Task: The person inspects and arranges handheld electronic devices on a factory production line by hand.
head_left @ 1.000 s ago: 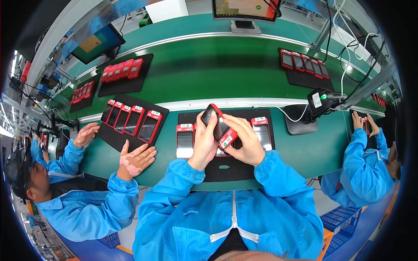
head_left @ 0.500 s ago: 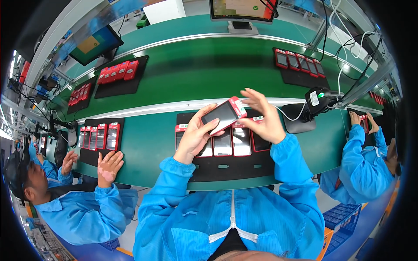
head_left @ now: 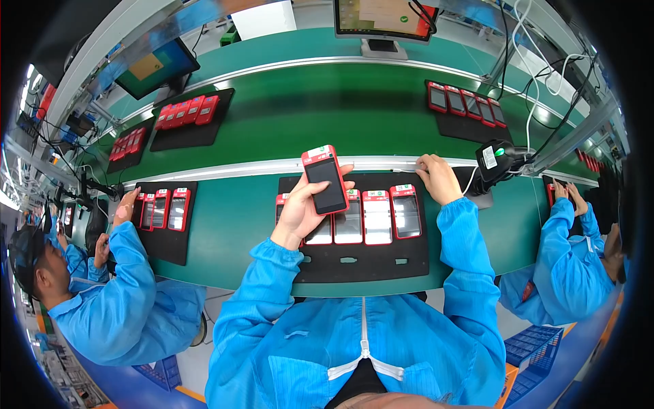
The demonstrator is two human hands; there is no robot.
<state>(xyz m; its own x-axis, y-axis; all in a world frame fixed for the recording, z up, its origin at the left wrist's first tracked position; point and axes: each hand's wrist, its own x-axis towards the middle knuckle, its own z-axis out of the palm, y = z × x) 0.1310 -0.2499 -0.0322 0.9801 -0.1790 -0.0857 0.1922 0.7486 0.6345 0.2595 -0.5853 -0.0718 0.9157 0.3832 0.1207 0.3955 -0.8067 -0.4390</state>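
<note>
My left hand [head_left: 300,213] grips a red handheld terminal [head_left: 325,183] with a dark screen, its thumb lying across the glass. White and green stickers show on the device's top end. To the right, my right hand [head_left: 439,178] rests at the pale rail behind the mat, fingers bent and close together; what they hold, if anything, is hidden. Under the held device lies a black mat [head_left: 327,269] with a row of similar red terminals, among them one with a bright reflective screen [head_left: 378,217] and one at the right end [head_left: 407,213].
A black scanner [head_left: 494,160] with a green light stands on the right, white cables beside it. More terminals lie on a far-right mat [head_left: 470,129] and a far-left mat [head_left: 184,136]. A monitor [head_left: 385,20] stands behind. Co-workers in blue sit on both sides.
The terminal has turned upright in my left hand. My right hand has left it and moved right to the rail. The left co-worker's hand has moved to the far end of their mat.
</note>
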